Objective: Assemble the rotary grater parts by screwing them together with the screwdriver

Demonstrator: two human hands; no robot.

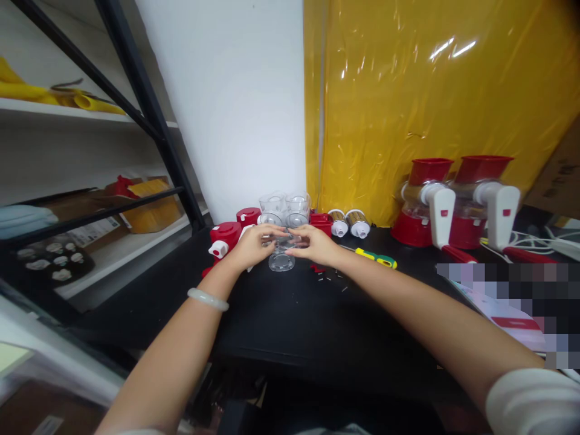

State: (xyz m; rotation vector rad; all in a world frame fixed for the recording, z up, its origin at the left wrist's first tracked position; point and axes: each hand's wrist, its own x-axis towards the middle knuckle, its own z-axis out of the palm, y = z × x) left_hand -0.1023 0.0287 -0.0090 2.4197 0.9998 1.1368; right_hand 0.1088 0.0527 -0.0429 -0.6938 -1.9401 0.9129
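Observation:
Between my hands stands a clear plastic housing (281,262), its round rim low and facing me. My left hand (254,244) grips it from the left, thumb and fingers bent round its side. On the right side my right hand (316,246) holds the same piece, thumb below and fingers on top. The hands partly hide its upper part. Right behind are more clear plastic housings (296,202). Left of my left hand are red parts (225,231), one with a white knob (218,249). Small screws (328,278) and a little red piece (317,268) lie near my right hand.
A yellow-green screwdriver (376,258) lies beyond my right forearm. Two metal grater drums (357,223) rest by a red part (321,223). Two assembled red-and-white rotary graters (434,202) stand at the right. A black-framed shelf (136,109) borders the black table (290,320) on the left.

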